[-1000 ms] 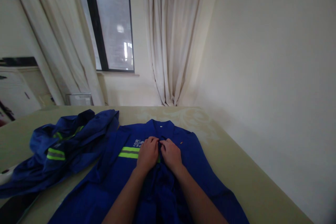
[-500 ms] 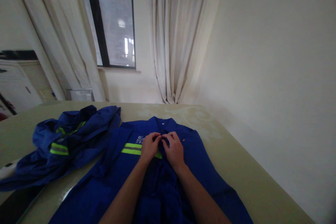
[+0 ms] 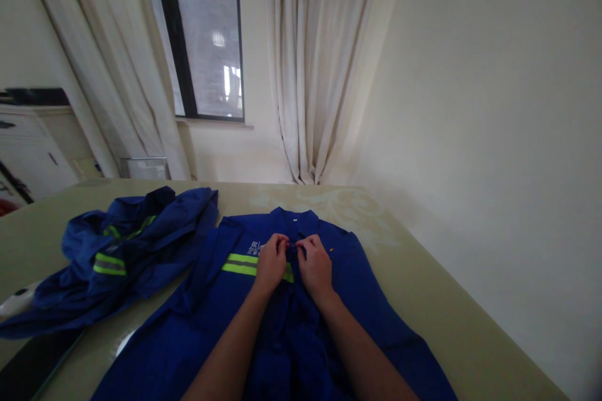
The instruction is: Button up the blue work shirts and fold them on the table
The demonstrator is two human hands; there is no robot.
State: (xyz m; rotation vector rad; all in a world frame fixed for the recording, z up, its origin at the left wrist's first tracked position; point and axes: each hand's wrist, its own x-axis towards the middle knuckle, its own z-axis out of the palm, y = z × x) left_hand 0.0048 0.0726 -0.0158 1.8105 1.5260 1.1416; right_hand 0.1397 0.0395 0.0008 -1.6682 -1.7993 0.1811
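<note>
A blue work jacket [image 3: 371, 301] with a yellow-green and grey reflective stripe lies spread on the table, its collar at the far end. At the front opening just below the collar, my left hand [image 3: 271, 261] pinches the jacket's edge between thumb and fingers. Close beside it on the right, my right hand [image 3: 315, 263] pinches the facing edge of the cloth. The fingertips are a small gap apart; any button between them is too small to make out. White lettering on the chest is partly covered by my left hand.
A second blue garment [image 3: 145, 250] with reflective stripes lies crumpled at the left. Near it are a white object [image 3: 19, 301] and a dark flat panel [image 3: 40, 363]. The pale green table [image 3: 437, 288] runs along the wall at right; curtains and a window stand behind.
My fingertips have moved slightly apart at the jacket's front opening, both hands still pinching cloth. The whole view has shifted a little.
</note>
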